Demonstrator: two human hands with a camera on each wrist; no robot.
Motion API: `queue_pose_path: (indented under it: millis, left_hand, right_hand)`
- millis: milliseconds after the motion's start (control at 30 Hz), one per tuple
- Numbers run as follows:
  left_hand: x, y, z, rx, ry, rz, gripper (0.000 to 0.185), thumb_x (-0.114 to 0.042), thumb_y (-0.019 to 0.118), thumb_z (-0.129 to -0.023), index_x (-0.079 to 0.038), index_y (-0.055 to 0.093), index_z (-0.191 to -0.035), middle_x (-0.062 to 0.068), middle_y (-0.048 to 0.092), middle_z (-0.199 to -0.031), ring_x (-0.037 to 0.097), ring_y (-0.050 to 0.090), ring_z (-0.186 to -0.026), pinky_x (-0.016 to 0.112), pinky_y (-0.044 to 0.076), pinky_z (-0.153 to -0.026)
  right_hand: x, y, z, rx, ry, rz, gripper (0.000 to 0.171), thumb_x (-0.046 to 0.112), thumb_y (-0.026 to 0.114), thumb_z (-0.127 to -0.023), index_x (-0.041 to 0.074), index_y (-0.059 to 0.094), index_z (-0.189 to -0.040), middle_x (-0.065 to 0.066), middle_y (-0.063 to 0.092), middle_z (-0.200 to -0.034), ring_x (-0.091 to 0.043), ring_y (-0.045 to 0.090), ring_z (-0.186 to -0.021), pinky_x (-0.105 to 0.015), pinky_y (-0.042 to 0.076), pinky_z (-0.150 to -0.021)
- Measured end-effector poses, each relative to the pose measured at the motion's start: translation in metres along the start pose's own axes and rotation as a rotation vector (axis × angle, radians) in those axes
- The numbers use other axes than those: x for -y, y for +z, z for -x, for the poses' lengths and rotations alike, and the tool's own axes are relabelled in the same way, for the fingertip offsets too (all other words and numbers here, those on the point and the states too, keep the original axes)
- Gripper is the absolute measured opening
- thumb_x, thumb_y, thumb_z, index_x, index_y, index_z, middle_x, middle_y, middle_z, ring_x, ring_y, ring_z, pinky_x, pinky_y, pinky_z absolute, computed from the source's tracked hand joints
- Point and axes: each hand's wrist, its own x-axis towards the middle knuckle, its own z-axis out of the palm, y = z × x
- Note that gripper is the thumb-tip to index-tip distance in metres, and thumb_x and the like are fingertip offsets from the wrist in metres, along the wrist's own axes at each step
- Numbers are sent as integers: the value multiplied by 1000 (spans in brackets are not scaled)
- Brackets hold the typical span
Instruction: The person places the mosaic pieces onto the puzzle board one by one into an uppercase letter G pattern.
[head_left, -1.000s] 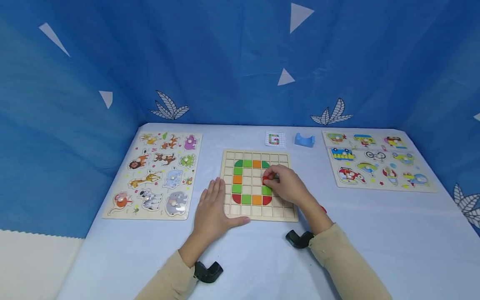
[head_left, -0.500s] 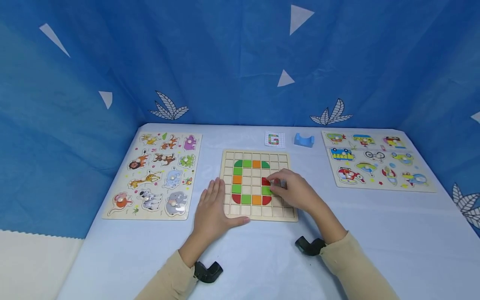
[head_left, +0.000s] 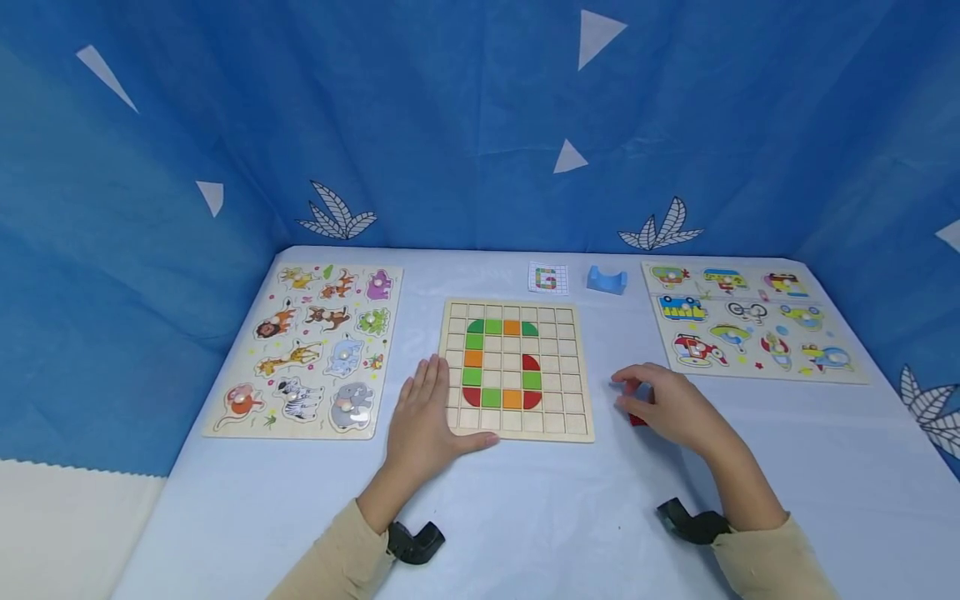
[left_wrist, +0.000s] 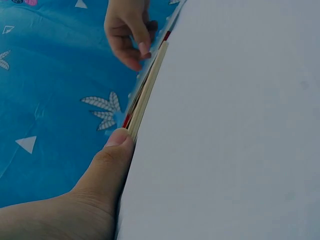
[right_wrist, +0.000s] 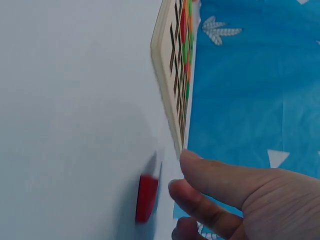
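A wooden grid board bears red, green and orange tiles laid in a G shape. A rounded red tile tops the right side of that shape. My left hand rests at the board's lower left corner, fingers straight along its left edge and thumb at its near edge. Right of the board, my right hand hovers over a red piece on the table. Its thumb and fingers are apart from each other, and the right wrist view shows a gap between them and the piece. The hand partly hides the piece in the head view.
An animal peg puzzle lies on the left, a vehicle peg puzzle on the right. Behind the board are a small card with a G pattern and a blue notched block. A blue curtain hangs behind the table.
My right hand has let go of the rounded red tile on the board and moved right to the red piece on the table. The left hand has stayed in place.
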Motion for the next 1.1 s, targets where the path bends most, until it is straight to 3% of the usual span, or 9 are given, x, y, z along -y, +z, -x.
queue_pose_path:
  millis: [200,433,667,833,1100]
  left_hand:
    - [-1,-1,0,8,-6,13,134,-78,75,-62,-4,17,-159,11,12,-168,28,7,-156,49,11,-126]
    - [-1,-1,0,8,-7,10,134,-78,75,-63,-4,17,-158,10,12,-168,28,7,-156,49,12,-126]
    - [-1,-1,1,6,-8,8,134,-77,75,-63,-5,17,-159,10,12,-167,28,7,-156,49,12,-126]
    - [-1,-1,0,9,-9,12,134,-77,75,-63,-4,17,-159,10,12,-167,28,7,-156,49,12,-126]
    - [0,1,1,-1,-4,8,134,-78,76,-62,-4,18,-158,11,13,-167,28,8,-156,50,13,-126]
  right_hand:
    - [-15,-3,11,25,61,54,35,27,83,-81,12,70,-109,-5,64,-100,-21,53,-88,-33,50,-73]
    - [-22,0,16,35,68,52,23,27,83,-81,15,68,-94,-2,61,-92,-20,52,-88,-31,46,-71]
    - [-24,4,13,69,14,-25,18,18,78,-85,18,64,-97,0,60,-89,-18,52,-80,-28,45,-65]
    - [-21,6,5,20,-19,-54,16,11,75,-87,21,68,-98,1,66,-93,-18,55,-84,-28,49,-70]
    - [10,13,-19,-28,-82,-138,17,11,73,-89,18,72,-105,-1,71,-105,-20,57,-88,-29,50,-72]
